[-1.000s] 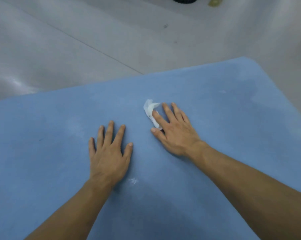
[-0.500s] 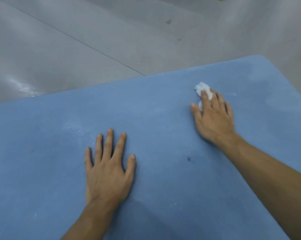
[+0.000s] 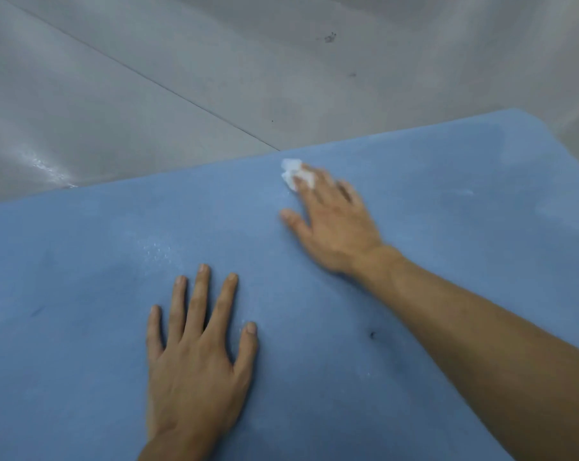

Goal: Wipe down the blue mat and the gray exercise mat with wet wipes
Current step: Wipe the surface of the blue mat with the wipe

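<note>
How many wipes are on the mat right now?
1: a crumpled wipe at the right hand's fingertips, near the mat's far edge. The left hand lies flat with none showing; one could hide beneath it.

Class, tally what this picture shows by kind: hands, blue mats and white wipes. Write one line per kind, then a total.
hands: 2, the left hand flat on the mat and the right hand
blue mat: 1
wet wipe: 1, white and crumpled, at the right hand's fingertips
Total: 4
</note>
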